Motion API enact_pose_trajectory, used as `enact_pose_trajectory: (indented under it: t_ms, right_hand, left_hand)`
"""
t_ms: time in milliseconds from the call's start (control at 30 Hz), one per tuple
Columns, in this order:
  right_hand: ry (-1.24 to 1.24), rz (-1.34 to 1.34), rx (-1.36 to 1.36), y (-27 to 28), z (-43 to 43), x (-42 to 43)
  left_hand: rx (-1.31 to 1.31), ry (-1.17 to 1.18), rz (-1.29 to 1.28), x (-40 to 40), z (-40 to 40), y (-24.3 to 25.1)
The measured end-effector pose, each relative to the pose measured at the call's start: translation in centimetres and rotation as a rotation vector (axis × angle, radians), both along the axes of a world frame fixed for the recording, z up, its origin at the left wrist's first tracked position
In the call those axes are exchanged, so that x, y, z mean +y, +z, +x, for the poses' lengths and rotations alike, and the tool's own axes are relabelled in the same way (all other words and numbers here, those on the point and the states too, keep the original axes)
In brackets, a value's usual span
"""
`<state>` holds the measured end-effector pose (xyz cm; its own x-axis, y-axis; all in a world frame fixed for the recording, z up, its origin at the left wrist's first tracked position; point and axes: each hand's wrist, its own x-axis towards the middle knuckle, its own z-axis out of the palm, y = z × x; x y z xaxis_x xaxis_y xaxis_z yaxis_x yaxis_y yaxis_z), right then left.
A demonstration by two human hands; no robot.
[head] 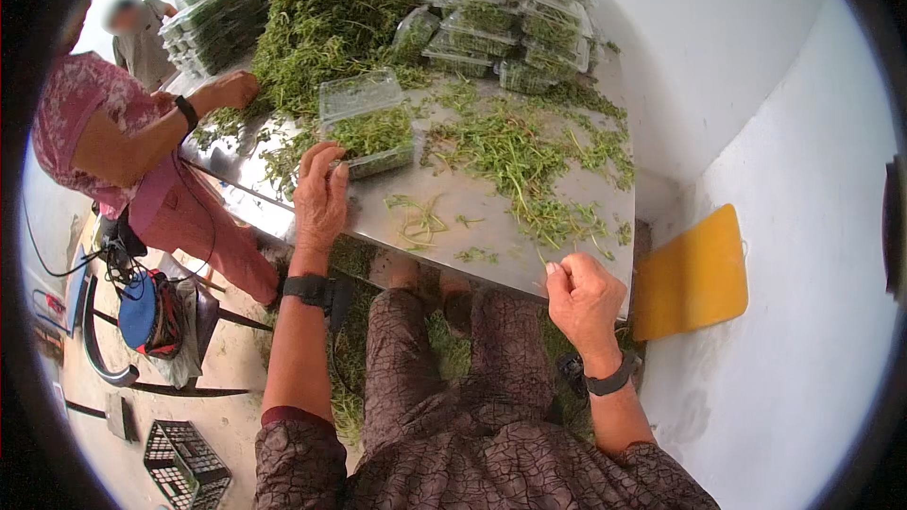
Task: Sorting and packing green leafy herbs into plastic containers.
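My left hand [322, 195] rests with its fingertips against the near left edge of an open clear plastic clamshell box [382, 156]. Leafy green sprigs [375, 129] fill the box, and its lid [360, 93] stands up at the back. Over the front right edge of the metal table [460, 248], my right hand [582, 290] is curled, with a thin green stem [541, 258] pinched between thumb and forefinger. Loose green sprigs [506, 149] lie spread between the box and the right edge, and a few stems [418, 223] lie nearer to me.
A large heap of greens [326, 28] rises behind the box, beside stacked filled boxes [489, 14] and another stack [227, 14] at the left. A co-worker [127, 127] reaches in from the left. A yellow board [698, 273] leans by the wall; a black crate [186, 464] is on the floor.
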<state>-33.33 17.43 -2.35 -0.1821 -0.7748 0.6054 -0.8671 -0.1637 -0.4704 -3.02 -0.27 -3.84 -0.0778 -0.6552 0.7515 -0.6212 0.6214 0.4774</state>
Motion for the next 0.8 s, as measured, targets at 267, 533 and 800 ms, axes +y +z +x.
enact_pose_trajectory:
  t_ms: [267, 533, 800]
  right_hand:
    - [0.039, 0.101, -0.113, 0.7, -0.4, 0.5]
    - [0.045, 0.223, 0.149, 5.8, -2.1, -1.7]
    - [0.157, 0.291, 0.394, 6.6, -0.7, -5.4]
  left_hand:
    - [-0.109, 0.03, -0.054, 0.1, 0.2, -0.1]
    - [-0.082, 0.018, -0.024, 0.7, -0.1, 0.7]
    - [-0.006, -0.119, -0.009, 3.2, -4.4, 1.8]
